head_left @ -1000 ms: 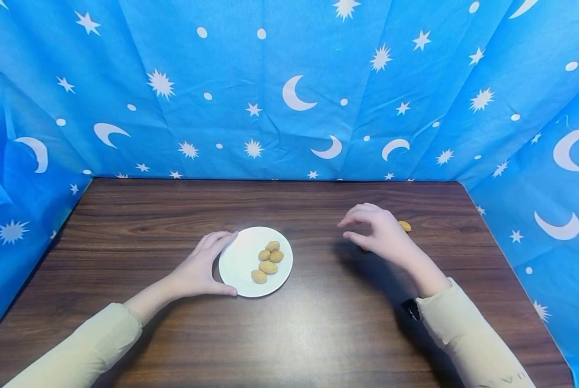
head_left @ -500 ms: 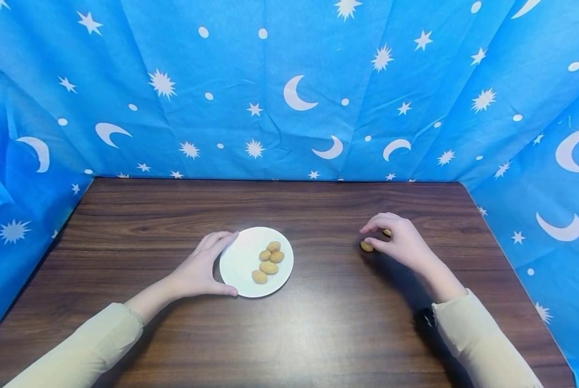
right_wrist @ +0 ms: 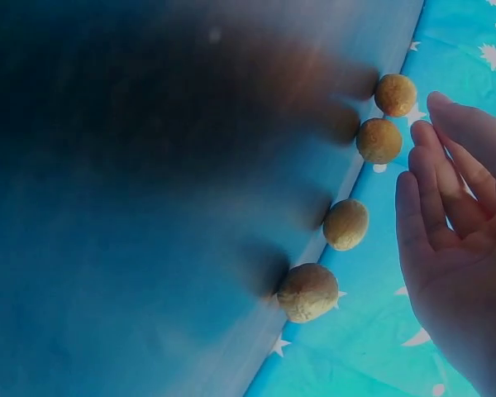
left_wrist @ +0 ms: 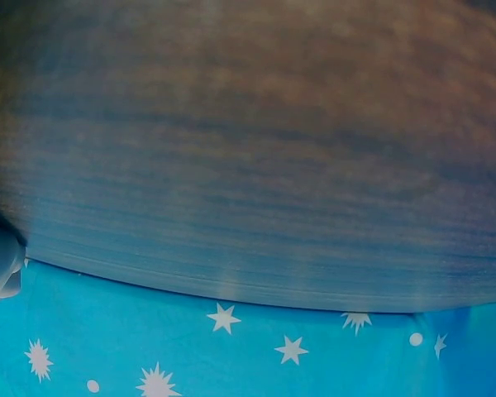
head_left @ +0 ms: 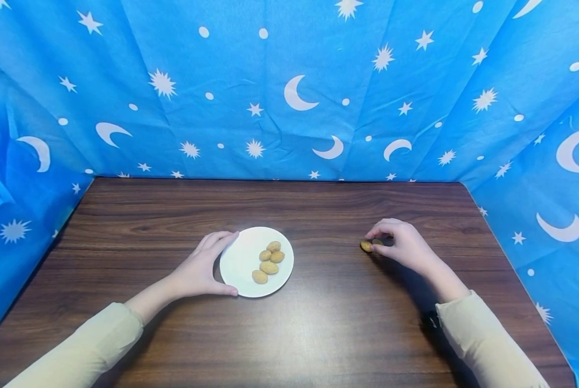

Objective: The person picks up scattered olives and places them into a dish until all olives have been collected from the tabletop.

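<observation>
A white plate (head_left: 238, 269) on the table holds several tan, oval, nut-like pieces (head_left: 269, 268). My left hand (head_left: 199, 272) holds the plate's left rim, thumb at the near side and fingers at the far side. My right hand (head_left: 406, 245) hovers low at the right, thumb and fingers bent around two loose nuts, one of them the left nut (head_left: 365, 246). The right wrist view has several nuts on the tabletop, among them a wrinkled nut (right_wrist: 308, 293); the fingertips there stand close to the farther nut (right_wrist: 379, 141), with a gap. The right hand covers other nuts in the head view.
The dark wood-grain table (head_left: 289, 345) reaches back to a blue cloth (head_left: 212, 70) with white stars and moons. Cloth also hangs along both sides. Bare tabletop lies between the plate and the right hand.
My right hand has moved right, away from the plate, then nearer and lower over the loose nuts. The left hand and plate stay put.
</observation>
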The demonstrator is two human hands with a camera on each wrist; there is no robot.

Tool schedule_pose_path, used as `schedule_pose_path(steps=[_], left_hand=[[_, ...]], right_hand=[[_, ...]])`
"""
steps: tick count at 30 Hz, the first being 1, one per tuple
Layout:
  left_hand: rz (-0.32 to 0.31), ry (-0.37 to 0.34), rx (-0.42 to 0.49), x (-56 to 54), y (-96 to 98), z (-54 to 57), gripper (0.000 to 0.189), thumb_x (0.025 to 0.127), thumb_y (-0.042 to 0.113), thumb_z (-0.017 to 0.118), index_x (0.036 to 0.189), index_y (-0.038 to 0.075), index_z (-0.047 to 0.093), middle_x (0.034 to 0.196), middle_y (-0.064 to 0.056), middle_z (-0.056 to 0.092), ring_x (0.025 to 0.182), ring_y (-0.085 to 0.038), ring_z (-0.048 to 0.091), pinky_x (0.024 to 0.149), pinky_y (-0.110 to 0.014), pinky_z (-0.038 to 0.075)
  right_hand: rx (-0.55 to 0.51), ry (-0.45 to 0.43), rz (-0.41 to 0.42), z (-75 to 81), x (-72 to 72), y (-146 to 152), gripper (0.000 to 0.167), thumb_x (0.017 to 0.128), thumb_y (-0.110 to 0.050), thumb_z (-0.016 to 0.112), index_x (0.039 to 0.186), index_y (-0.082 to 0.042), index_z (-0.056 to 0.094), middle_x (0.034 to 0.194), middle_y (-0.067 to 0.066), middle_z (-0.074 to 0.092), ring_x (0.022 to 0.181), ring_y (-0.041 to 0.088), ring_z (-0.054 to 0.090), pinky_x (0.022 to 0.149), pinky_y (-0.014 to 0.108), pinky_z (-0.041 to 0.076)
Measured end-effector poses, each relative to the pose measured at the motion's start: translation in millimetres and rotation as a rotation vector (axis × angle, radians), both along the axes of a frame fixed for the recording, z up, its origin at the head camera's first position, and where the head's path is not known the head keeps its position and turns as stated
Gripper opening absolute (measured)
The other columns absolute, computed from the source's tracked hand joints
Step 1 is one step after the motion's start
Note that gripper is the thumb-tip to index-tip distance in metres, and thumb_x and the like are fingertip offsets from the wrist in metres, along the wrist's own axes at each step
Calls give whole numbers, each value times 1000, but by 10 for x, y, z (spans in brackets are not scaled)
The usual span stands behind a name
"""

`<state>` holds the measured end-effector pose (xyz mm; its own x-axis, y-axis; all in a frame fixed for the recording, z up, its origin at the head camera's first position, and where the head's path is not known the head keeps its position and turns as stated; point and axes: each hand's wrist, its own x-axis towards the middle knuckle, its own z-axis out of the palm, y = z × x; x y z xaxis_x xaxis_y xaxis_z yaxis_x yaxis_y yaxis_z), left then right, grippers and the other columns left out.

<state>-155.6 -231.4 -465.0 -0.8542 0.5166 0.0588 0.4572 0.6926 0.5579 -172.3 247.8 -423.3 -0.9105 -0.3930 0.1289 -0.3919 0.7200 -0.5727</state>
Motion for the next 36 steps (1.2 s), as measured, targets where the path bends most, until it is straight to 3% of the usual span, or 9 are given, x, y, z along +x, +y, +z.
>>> schedule_pose_path(steps=[13,36], left_hand=[[4,-13,-3,3,-1,7,126,66,50,99,163,2,35,159,-24,42,150,-48,34,120,-72,36],[7,-9,-8,3,5,26,126,65,49,99,163,1,36,159,-24,42,150,-47,35,121,-72,36]], right_hand=[[65,2,23,-59,-63,8,20,85,-1,87,102,-9,80,100,5,77,91,21,69,81,39,60],[97,-12,57,-53,-62,-46,19,87,0,84,103,-9,80,102,6,78,95,21,69,85,42,61]])
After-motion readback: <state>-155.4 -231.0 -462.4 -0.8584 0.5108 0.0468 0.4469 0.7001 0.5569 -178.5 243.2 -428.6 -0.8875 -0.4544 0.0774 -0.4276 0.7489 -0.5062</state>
